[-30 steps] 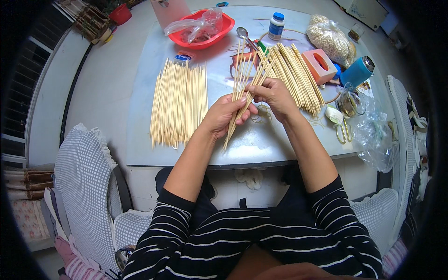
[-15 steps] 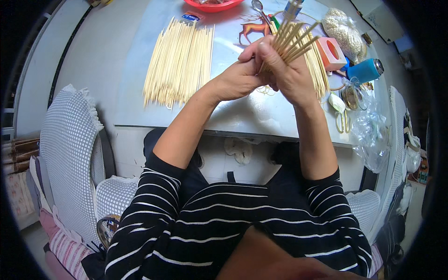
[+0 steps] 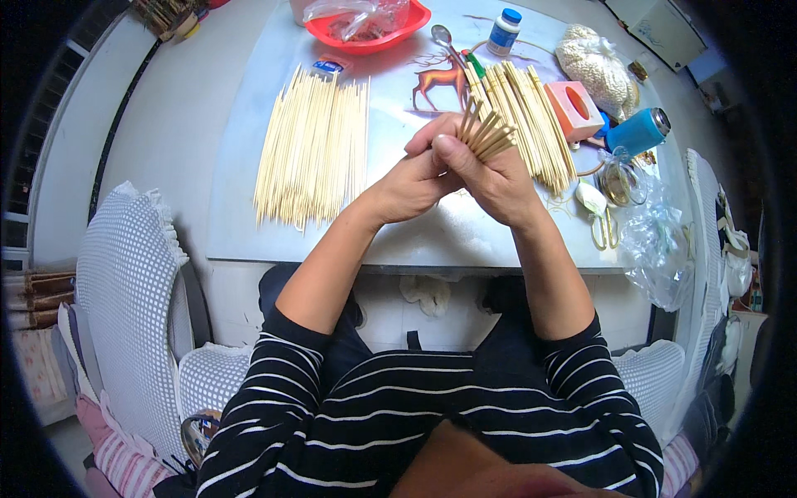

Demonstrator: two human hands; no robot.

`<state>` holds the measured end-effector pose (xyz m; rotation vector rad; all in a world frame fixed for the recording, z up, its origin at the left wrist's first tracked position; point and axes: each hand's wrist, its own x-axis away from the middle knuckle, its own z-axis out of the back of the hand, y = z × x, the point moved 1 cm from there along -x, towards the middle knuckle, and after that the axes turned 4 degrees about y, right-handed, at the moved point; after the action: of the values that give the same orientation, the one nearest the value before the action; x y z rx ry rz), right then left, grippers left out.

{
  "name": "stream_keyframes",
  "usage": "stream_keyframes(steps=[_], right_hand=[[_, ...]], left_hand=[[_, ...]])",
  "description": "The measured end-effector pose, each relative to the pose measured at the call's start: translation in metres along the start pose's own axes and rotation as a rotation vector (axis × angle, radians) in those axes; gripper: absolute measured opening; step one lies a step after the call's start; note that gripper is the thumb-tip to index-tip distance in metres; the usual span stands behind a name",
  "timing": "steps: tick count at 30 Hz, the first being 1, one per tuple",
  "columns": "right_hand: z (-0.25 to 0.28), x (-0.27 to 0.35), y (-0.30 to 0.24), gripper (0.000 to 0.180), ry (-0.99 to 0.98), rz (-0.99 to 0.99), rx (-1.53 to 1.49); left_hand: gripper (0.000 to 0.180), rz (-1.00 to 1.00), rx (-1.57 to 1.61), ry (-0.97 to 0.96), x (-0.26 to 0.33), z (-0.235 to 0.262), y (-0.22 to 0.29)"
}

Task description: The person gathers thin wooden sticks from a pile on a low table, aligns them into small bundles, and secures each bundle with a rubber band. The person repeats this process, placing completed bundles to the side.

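My left hand [image 3: 415,184] and my right hand [image 3: 503,184] are pressed together above the near half of the table, closed round one bunch of thin bamboo sticks [image 3: 486,137]. The ends of the sticks fan out above my right thumb; their lower parts are hidden by the hands. Left of my hands, a wide layer of loose pale sticks [image 3: 311,153] lies on the table. Just beyond my right hand are more sticks, gathered in bundles [image 3: 531,124].
On the table [image 3: 257,245] stand a red basin [image 3: 386,41] with a plastic bag, a white bottle with blue cap [image 3: 504,33], a pink box [image 3: 574,110], a blue flask [image 3: 638,131] and a bag of pale beads or beans [image 3: 594,66]. Scissors [image 3: 604,228] and clear plastic [image 3: 656,241] lie at right.
The view has shifted, so the table sits lower in the picture. My joined hands have come nearer to me, and the held sticks stick out less above my thumb.
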<state>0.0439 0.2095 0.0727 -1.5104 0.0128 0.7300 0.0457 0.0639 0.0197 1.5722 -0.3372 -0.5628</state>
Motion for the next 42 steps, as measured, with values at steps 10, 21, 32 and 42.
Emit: stream_keyframes(steps=[10,21,32,42], right_hand=[[0.021,0.0,0.013,0.028,0.063,-0.153,-0.137],[0.061,0.014,0.077,0.012,-0.068,-0.395,1.175],[0.056,0.018,0.107,0.01,-0.115,-0.295,1.398],[0.084,0.003,0.09,0.012,0.143,-0.54,0.512]], left_hand=[[0.024,-0.003,0.158,0.081,-0.006,0.004,-0.002],[0.032,0.113,0.249,0.556,0.003,0.057,0.023],[0.032,0.274,0.177,0.51,-0.006,0.043,0.0],[0.025,0.346,0.038,0.43,-0.006,0.036,-0.007]])
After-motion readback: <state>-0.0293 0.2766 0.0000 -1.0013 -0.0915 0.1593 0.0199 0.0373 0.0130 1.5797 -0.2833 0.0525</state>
